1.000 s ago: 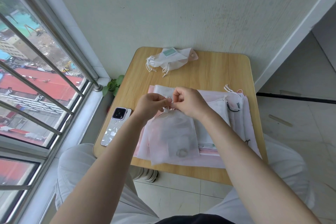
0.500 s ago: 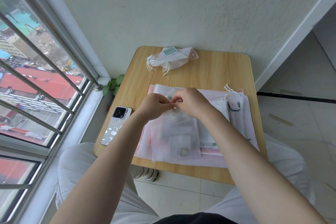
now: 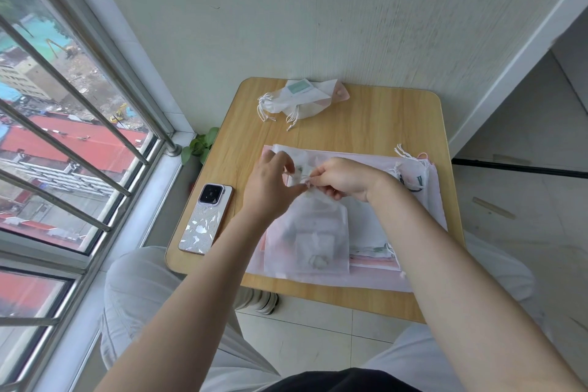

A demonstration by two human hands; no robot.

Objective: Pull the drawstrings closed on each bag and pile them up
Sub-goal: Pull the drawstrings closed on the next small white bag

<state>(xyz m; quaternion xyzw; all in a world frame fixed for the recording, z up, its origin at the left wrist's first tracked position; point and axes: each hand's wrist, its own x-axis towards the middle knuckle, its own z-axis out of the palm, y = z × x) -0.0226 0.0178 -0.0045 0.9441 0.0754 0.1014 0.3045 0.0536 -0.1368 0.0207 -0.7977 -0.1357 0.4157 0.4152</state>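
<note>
One translucent bag [image 3: 307, 239] lies at table centre, its gathered mouth at twelve o'clock pinched by both hands: right hand [image 3: 340, 181] grips the neck, left hand [image 3: 270, 188] pinches a drawstring, likely to cinch it. Closed bags [image 3: 299, 99] are piled farther toward twelve; phone [image 3: 206, 219] at nine.

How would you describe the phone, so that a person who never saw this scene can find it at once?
Start at the wooden table against the wall. Follow its window-side edge toward the person: the phone lies flat there, camera side up, left of the stack of bags. It is the only hard, glossy thing on the table, with a silvery patterned back; everything else is soft cloth.
</note>
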